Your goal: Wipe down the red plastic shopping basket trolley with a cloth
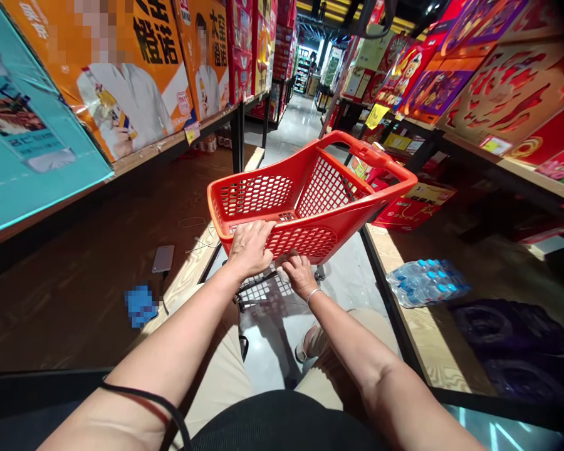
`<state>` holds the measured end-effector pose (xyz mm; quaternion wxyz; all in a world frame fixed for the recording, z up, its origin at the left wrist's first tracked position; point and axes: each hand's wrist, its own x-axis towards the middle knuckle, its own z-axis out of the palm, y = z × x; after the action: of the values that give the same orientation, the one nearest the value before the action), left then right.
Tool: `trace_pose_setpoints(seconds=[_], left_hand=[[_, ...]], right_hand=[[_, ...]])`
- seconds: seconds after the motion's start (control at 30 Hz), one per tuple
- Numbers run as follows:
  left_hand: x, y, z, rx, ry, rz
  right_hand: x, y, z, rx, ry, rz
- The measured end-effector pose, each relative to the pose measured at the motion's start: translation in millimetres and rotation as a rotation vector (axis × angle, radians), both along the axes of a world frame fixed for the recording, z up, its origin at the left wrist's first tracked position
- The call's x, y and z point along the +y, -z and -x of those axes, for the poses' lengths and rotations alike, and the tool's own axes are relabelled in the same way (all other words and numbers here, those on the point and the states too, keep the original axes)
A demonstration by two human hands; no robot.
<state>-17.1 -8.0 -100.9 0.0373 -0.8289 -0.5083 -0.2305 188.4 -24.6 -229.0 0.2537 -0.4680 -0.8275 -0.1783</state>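
Left hand (pixel 251 246) grips the red cart's rim (pixel 320 217); right hand (pixel 301 275) below clutches something pale (pixel 282 272).

Hard bright light on my left hand (pixel 252 244) and right hand (pixel 299 274); source not visible. Lattice shadow on the glossy floor (pixel 357 300) just below them. Under-shelf space left of my left hand: dim. Boxes (pixel 512 94) far right of my right: lens-stretched, black corner above. Blue packet (pixel 140 305) left of my left: pixelated.

head | head-worn, single view | facing forward, down | red cart (pixel 319 220) close, aisle (pixel 304 111) farther
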Motion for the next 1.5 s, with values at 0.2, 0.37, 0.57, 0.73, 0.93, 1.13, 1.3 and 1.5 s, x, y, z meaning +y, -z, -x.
trace_pose_setpoints(seconds=[0.2,0.37,0.57,0.73,0.93,1.13,1.3,1.5], left_hand=[[0,4.5,6,-0.007,0.018,-0.03],[-1,7.0,5,-0.023,0.037,-0.042],[2,5.9,13,-0.057,0.088,-0.039],[-1,4.6,13,-0.057,0.087,-0.037],[-8,6.0,9,-0.045,0.058,-0.036],[-7,9.7,7,-0.154,0.039,-0.041],[-7,13.8,7,-0.193,0.015,-0.085],[-12,18.9,5,-0.215,0.005,-0.096]], right_hand=[[27,-84.5,-18,0.176,0.042,-0.303],[28,-76.0,-17,0.145,0.13,-0.3],[1,-10.3,-35,-0.077,0.1,-0.076],[5,-75.9,-50,0.077,0.069,-0.293],[8,-113.1,-49,0.202,0.171,-0.368],[-18,-45.7,-34,0.014,0.094,-0.136],[-19,-82.3,-35,-0.008,0.052,-0.159],[0,-159.7,-46,0.139,0.221,-0.326]])
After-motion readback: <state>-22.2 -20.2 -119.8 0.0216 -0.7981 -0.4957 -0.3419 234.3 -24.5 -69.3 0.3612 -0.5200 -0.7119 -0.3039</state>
